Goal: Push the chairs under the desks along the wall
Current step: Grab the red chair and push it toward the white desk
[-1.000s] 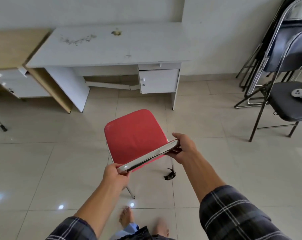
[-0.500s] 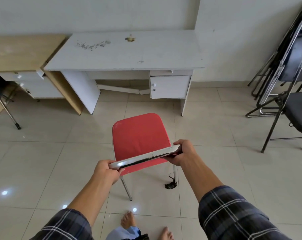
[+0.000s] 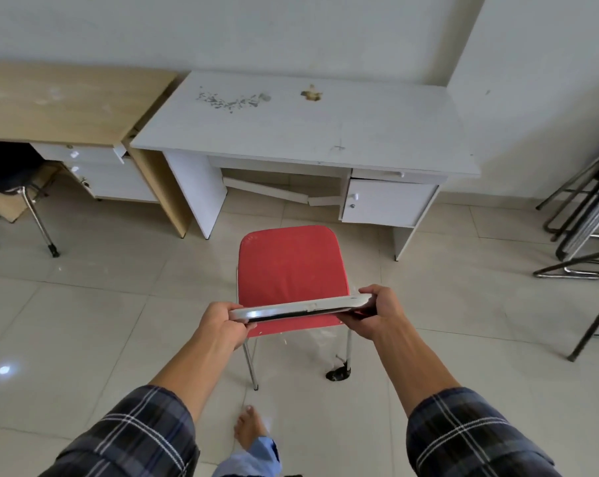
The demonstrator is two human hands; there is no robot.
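A red chair (image 3: 291, 270) with metal legs stands on the tiled floor just in front of the white desk (image 3: 301, 122), its seat pointing at the desk's knee space. My left hand (image 3: 222, 321) grips the left end of the chair's shiny backrest bar, and my right hand (image 3: 380, 313) grips the right end. Left of the white desk stands a wooden desk (image 3: 60, 101) with a dark chair (image 3: 12, 180) partly under it.
A loose white panel (image 3: 267, 191) lies slanted under the white desk, beside its cupboard (image 3: 387, 203). Folded metal chairs (image 3: 587, 215) lean at the right wall. My bare foot (image 3: 248, 430) is on the floor behind the red chair.
The red chair has moved toward the white desk with both hands on its backrest. It has turned to face the desk squarely. I have stepped closer.
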